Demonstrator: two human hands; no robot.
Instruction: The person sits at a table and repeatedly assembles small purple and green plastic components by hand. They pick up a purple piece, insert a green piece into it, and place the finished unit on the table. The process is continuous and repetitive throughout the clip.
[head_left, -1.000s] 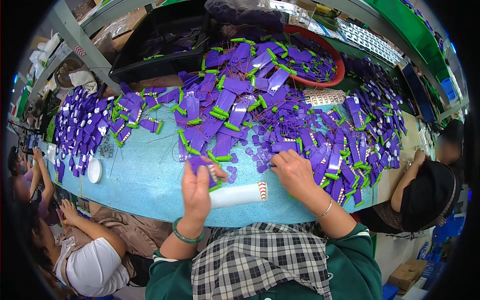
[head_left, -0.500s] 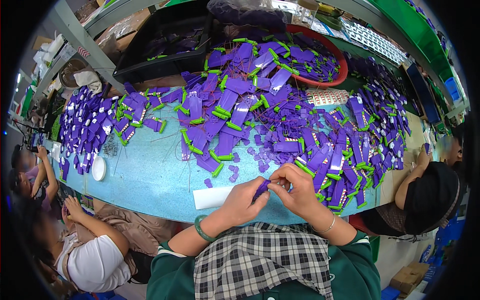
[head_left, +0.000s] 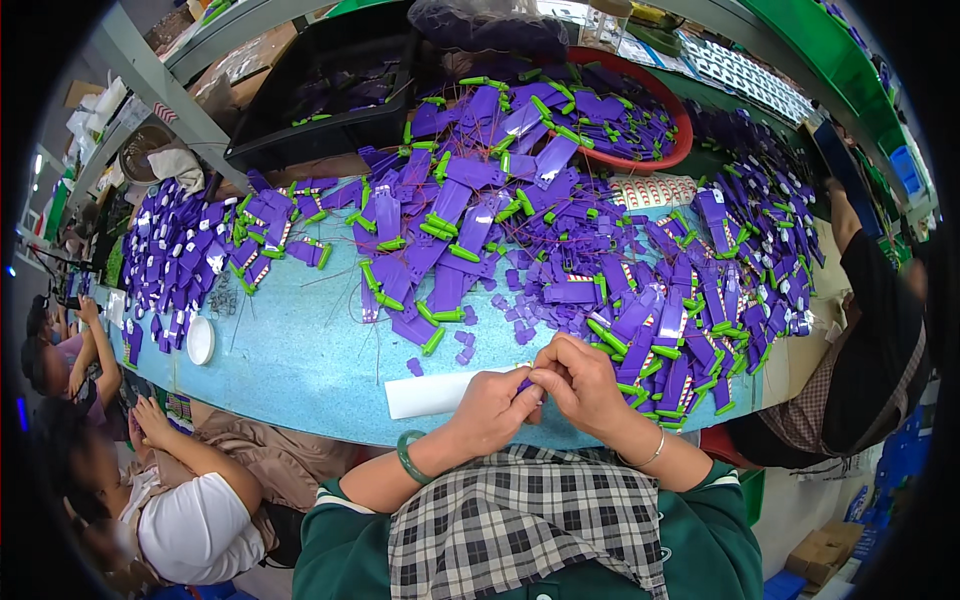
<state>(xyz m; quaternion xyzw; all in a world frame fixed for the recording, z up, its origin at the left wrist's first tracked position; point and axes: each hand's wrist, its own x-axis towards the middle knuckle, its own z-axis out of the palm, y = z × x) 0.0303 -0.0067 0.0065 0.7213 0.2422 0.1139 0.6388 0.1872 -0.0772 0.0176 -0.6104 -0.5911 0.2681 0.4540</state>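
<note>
Now both hands – left hand (head_left: 492, 408), right hand (head_left: 583, 383) – still pinching purple piece (head_left: 524, 384).

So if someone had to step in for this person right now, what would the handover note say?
Left hand and right hand: together at the near table edge, fingertips pinching a small purple piece between them.
White strip: flat on the blue table, partly under the left hand.
Loose purple bits: just beyond the hands.
Purple-and-green parts: heaped across the table; more fill the red basin.
Done and left: how far the piece has got cannot be told; the heap remains large.
</note>
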